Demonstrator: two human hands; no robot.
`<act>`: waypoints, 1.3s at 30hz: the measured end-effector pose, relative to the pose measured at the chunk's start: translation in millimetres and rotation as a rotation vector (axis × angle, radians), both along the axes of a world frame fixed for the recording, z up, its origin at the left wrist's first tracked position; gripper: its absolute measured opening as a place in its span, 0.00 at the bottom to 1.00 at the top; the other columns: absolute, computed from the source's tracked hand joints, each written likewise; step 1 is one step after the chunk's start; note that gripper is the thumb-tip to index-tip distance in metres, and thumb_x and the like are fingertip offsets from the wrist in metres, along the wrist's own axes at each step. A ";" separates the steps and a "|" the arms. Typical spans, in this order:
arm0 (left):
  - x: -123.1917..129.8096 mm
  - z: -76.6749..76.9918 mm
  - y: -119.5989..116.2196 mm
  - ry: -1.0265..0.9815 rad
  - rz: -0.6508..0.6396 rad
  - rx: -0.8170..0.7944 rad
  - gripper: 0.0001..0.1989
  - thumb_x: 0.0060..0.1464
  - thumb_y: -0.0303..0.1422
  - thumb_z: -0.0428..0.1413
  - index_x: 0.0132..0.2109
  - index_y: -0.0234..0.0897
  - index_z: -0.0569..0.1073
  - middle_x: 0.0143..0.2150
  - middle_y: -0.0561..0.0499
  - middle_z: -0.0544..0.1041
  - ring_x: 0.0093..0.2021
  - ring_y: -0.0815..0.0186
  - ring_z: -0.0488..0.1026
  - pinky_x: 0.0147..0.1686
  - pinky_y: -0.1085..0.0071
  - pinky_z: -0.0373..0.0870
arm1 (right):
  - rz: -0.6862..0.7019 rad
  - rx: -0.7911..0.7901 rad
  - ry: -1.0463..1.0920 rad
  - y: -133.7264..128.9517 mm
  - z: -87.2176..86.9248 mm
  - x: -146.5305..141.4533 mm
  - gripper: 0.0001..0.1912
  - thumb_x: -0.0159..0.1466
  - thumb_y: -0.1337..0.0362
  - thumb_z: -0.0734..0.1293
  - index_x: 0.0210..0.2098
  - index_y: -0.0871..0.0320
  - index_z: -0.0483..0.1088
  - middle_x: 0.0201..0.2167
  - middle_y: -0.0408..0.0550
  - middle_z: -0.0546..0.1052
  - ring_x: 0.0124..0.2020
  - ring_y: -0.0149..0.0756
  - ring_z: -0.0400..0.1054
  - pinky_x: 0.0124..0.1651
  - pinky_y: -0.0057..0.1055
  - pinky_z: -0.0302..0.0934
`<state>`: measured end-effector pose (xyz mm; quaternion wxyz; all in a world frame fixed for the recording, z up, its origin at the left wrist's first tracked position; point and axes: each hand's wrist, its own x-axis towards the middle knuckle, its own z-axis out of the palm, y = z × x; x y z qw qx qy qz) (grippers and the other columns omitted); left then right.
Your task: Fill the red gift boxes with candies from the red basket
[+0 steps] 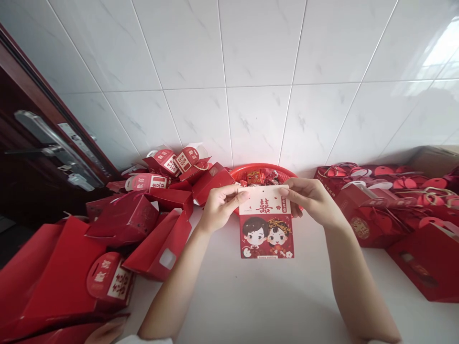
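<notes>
In front of me, over the white table [251,296], I hold up a wedding candy box [267,236] by its top edge. Its upper band is white with red characters, and below is a red panel with two cartoon figures. My left hand [223,204] pinches the upper left corner between thumb and fingers. At the upper right corner, my right hand [312,200] has the same kind of pinch. Just behind the box is a red plastic basket [287,172] with wrapped candies [255,177] in it, partly hidden by the box and my hands.
On the left lie heaped red boxes [124,217], several open. Rows of filled red boxes [373,210] stand at right, with a larger red box [426,263] near the edge. A tiled wall [258,119] closes the back; a dark door [39,114] is at left.
</notes>
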<state>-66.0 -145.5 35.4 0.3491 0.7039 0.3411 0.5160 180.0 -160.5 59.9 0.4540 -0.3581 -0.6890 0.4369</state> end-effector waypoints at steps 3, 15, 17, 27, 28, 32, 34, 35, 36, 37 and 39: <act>-0.4 -0.1 0.3 -0.008 -0.012 -0.012 0.17 0.56 0.47 0.63 0.32 0.35 0.80 0.26 0.51 0.76 0.29 0.65 0.72 0.29 0.71 0.69 | 0.018 0.001 -0.030 0.3 1.1 1.1 0.26 0.62 0.43 0.71 0.23 0.59 0.67 0.18 0.40 0.67 0.18 0.25 0.61 0.21 0.24 0.57; 4.5 -12.3 13.5 -0.111 -0.226 -0.120 0.26 0.52 0.57 0.62 0.34 0.34 0.80 0.30 0.47 0.80 0.31 0.63 0.76 0.31 0.70 0.73 | 0.001 0.053 -0.003 1.0 1.9 11.5 0.24 0.60 0.45 0.74 0.25 0.59 0.69 0.18 0.39 0.68 0.16 0.26 0.62 0.18 0.25 0.57; 10.8 -21.7 19.8 -0.152 -0.255 -0.155 0.29 0.54 0.60 0.57 0.34 0.34 0.81 0.32 0.45 0.81 0.31 0.61 0.78 0.31 0.67 0.75 | -0.048 0.093 0.035 0.3 2.2 14.7 0.23 0.61 0.46 0.73 0.25 0.59 0.69 0.18 0.39 0.68 0.16 0.26 0.62 0.18 0.25 0.57; 35.0 -60.7 42.2 0.298 -0.119 -0.073 0.19 0.54 0.49 0.60 0.37 0.36 0.81 0.35 0.45 0.85 0.35 0.58 0.81 0.37 0.66 0.78 | -0.501 0.209 0.008 -38.2 5.6 70.7 0.25 0.58 0.41 0.74 0.25 0.55 0.68 0.17 0.40 0.70 0.15 0.30 0.63 0.17 0.29 0.56; 34.6 -60.6 42.8 0.309 -0.112 -0.068 0.18 0.55 0.48 0.60 0.37 0.36 0.81 0.36 0.45 0.85 0.35 0.58 0.81 0.37 0.66 0.78 | -0.574 0.233 -0.002 -48.4 6.2 81.8 0.24 0.58 0.42 0.74 0.25 0.55 0.69 0.17 0.40 0.70 0.15 0.30 0.62 0.17 0.29 0.56; 33.9 -59.5 42.9 0.372 -0.071 -0.017 0.16 0.55 0.45 0.59 0.39 0.37 0.82 0.38 0.45 0.85 0.38 0.56 0.81 0.42 0.64 0.78 | -0.881 0.331 0.012 -97.0 -0.8 123.0 0.18 0.58 0.48 0.76 0.25 0.54 0.73 0.19 0.41 0.71 0.16 0.30 0.61 0.17 0.31 0.57; 34.7 -60.1 42.4 0.377 -0.070 -0.005 0.15 0.55 0.44 0.58 0.38 0.37 0.82 0.37 0.45 0.85 0.39 0.56 0.82 0.43 0.63 0.78 | -0.991 0.307 -0.005 -120.8 -12.6 139.1 0.15 0.57 0.50 0.77 0.27 0.52 0.75 0.20 0.42 0.71 0.17 0.31 0.62 0.20 0.32 0.59; 35.2 -60.7 42.2 0.369 -0.076 -0.009 0.15 0.55 0.43 0.58 0.38 0.37 0.82 0.37 0.45 0.85 0.38 0.56 0.82 0.44 0.63 0.78 | -1.069 0.297 -0.023 -131.3 -20.5 146.0 0.14 0.58 0.49 0.77 0.28 0.51 0.75 0.19 0.42 0.71 0.18 0.32 0.63 0.22 0.33 0.59; 35.7 -61.4 42.2 0.356 -0.084 -0.017 0.15 0.55 0.43 0.58 0.38 0.37 0.82 0.37 0.45 0.85 0.38 0.56 0.82 0.43 0.63 0.78 | -1.166 0.286 -0.036 -140.5 -29.2 152.0 0.15 0.58 0.47 0.75 0.28 0.50 0.76 0.19 0.42 0.70 0.19 0.34 0.63 0.22 0.34 0.59; 36.2 -62.1 42.1 0.342 -0.092 -0.025 0.15 0.54 0.43 0.58 0.38 0.37 0.82 0.36 0.45 0.85 0.37 0.57 0.82 0.43 0.63 0.79 | -1.259 0.285 -0.052 -148.3 -38.5 157.3 0.16 0.57 0.45 0.75 0.27 0.50 0.75 0.18 0.43 0.69 0.18 0.35 0.63 0.22 0.35 0.59; 37.0 -63.3 42.1 0.325 -0.103 -0.035 0.15 0.54 0.43 0.58 0.38 0.37 0.82 0.36 0.46 0.85 0.36 0.57 0.82 0.42 0.64 0.79 | -1.415 0.240 -0.077 -159.6 -57.4 165.7 0.21 0.51 0.40 0.75 0.25 0.50 0.74 0.17 0.43 0.68 0.17 0.37 0.61 0.21 0.37 0.57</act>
